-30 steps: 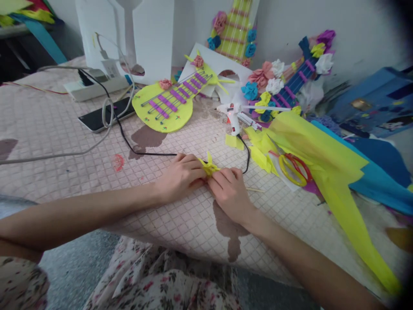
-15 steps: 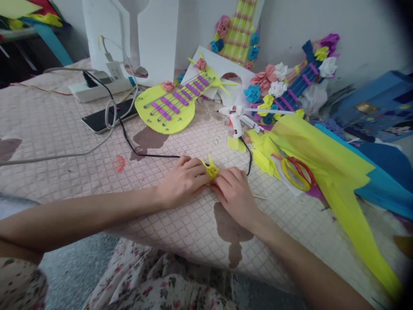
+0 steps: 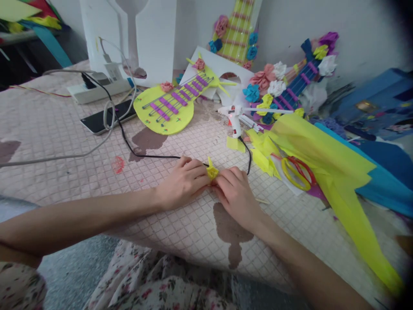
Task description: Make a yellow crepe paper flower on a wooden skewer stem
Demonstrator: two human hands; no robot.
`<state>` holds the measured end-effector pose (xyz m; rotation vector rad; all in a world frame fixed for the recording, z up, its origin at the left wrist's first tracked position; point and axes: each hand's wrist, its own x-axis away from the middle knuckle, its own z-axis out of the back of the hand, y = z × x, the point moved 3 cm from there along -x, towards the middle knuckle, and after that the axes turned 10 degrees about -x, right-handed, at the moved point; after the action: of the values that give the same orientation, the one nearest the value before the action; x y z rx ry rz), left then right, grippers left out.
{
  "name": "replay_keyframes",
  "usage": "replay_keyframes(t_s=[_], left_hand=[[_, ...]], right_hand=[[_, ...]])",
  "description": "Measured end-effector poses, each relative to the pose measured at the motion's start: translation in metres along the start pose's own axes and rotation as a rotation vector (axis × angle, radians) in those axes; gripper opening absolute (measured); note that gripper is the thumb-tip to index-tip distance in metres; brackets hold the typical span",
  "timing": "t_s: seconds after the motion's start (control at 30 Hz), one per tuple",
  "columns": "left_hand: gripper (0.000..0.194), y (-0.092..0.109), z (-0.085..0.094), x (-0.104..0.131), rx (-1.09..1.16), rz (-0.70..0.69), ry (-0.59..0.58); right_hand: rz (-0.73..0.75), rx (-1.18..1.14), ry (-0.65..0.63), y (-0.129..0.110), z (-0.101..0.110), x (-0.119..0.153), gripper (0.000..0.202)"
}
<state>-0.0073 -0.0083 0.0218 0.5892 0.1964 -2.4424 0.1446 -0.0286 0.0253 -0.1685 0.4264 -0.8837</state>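
Between my two hands, just above the quilted tablecloth, is a small yellow crepe-paper flower point(image 3: 212, 172) with a pointed tip sticking up. My left hand point(image 3: 186, 181) pinches it from the left, the fingers bent and close together. From the right, my right hand point(image 3: 235, 189) grips its other side with thumb and fingertips. The underside of the flower is hidden by my fingers. A thin wooden stick point(image 3: 262, 201) lies on the cloth to the right of my right hand. A black cord point(image 3: 158, 156) runs behind my hands.
A white glue gun point(image 3: 235, 119) stands behind my hands. Scissors with red and yellow handles point(image 3: 298, 174) lie on yellow crepe paper point(image 3: 325, 146) at right. A yellow paper guitar point(image 3: 174, 107), a phone point(image 3: 97, 122), a power strip point(image 3: 97, 91) and a flowered blue guitar point(image 3: 295, 90) sit farther back.
Both hands stay in nearly the same place around the yellow flower. More of the flower's folded front shows now, its tip pointing up. The view has shifted very slightly.
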Motion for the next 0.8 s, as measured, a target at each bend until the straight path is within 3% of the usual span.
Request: replay_keyframes(t_s=[0.17, 0.4, 0.8], left_hand=[[0.017, -0.003, -0.001, 0.001, 0.075, 0.036, -0.031], [0.013, -0.007, -0.001, -0.001, 0.19, 0.097, -0.088], [0.012, -0.007, -0.002, -0.002, 0.209, 0.127, -0.106]], right_hand=[[-0.012, -0.084, 0.022, 0.004, 0.001, 0.003, 0.013], [0.058, -0.113, 0.199, 0.006, 0.012, 0.008, 0.009], [0.079, 0.027, 0.105, 0.0, -0.001, 0.003, 0.017]])
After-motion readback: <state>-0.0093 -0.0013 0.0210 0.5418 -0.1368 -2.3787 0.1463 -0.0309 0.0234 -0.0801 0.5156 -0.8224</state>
